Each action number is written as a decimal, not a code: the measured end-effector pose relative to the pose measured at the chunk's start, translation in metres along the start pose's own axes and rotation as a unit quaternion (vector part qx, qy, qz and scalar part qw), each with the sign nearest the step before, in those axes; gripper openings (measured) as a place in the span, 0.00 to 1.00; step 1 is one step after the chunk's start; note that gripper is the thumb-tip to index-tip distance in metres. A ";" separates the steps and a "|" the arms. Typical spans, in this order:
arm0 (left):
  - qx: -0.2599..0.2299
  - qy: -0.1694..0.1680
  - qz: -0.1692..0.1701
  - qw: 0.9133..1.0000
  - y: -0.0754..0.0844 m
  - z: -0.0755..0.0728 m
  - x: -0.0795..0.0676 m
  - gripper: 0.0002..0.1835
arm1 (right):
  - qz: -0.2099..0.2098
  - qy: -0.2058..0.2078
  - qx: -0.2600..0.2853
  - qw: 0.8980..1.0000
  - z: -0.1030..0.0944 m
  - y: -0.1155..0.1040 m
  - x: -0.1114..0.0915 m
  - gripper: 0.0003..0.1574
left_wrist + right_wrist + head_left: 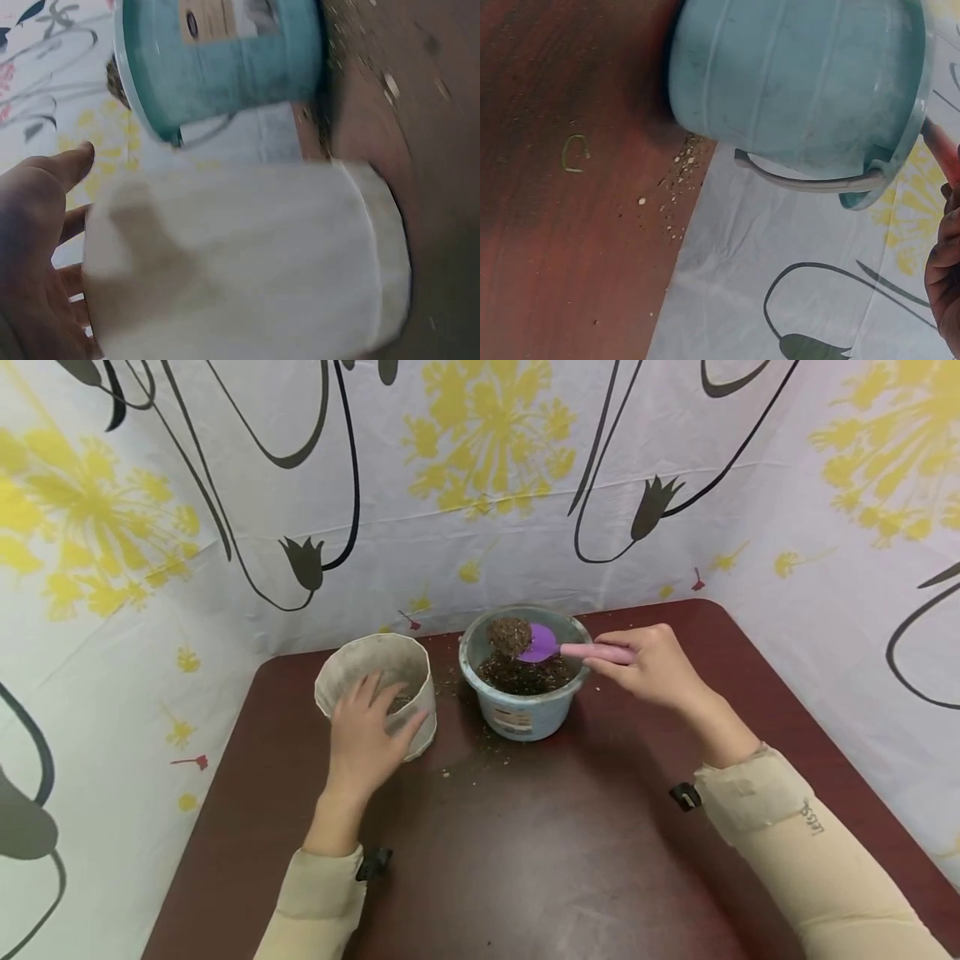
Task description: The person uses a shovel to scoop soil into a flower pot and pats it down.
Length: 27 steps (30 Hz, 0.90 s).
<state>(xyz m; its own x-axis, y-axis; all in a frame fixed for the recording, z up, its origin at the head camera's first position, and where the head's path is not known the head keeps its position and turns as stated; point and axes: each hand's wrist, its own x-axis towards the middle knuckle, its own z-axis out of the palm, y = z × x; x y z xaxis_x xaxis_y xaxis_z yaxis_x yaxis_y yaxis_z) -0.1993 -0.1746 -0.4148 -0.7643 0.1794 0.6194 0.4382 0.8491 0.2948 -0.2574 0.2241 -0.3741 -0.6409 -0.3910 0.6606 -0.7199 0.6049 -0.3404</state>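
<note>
1. A dark red-brown tabletop (525,860) is filling the foreground.
2. A white sheet (517,552) is hanging behind it and along both sides — yellow flower bursts (493,433) and grey buds (303,565) are patterning it.
3. Pale crumbs (641,201) are lying scattered there.
4. A thin green strip (564,154) is lying nearby — curled.

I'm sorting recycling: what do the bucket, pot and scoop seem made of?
Bucket: probably plastic with a dull sheen; its wall shows moulded-looking ridges. Pot: perhaps thin plastic or fabric, matte; its rim is thin and uneven. Scoop: likely smooth plastic, judging by its evenly coloured purple blade.
</note>
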 end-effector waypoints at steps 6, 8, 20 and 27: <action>0.025 -0.003 -0.041 0.999 -0.022 -0.018 -0.022 0.28 | -0.008 -0.007 0.012 1.000 0.003 -0.001 0.009 0.15; 0.032 0.000 -0.055 0.998 -0.026 -0.023 -0.028 0.29 | -0.015 -0.006 0.016 1.000 0.004 -0.002 0.013 0.16; 0.009 0.029 -0.099 0.995 -0.023 -0.016 -0.034 0.31 | -0.034 -0.055 0.039 0.997 0.027 -0.018 0.040 0.05; 0.010 0.027 -0.129 0.991 -0.010 -0.006 -0.027 0.30 | -0.019 -0.113 0.042 0.992 0.048 -0.035 0.059 0.11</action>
<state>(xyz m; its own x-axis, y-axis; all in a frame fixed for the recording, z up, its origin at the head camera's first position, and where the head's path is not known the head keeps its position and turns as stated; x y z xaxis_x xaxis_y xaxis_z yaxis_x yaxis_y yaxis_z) -0.1806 -0.1911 -0.4303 -0.8230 -0.0717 0.5635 0.2214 0.8730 0.4345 -0.2823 0.1465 -0.3551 -0.6496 -0.5642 0.5095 -0.7581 0.5308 -0.3789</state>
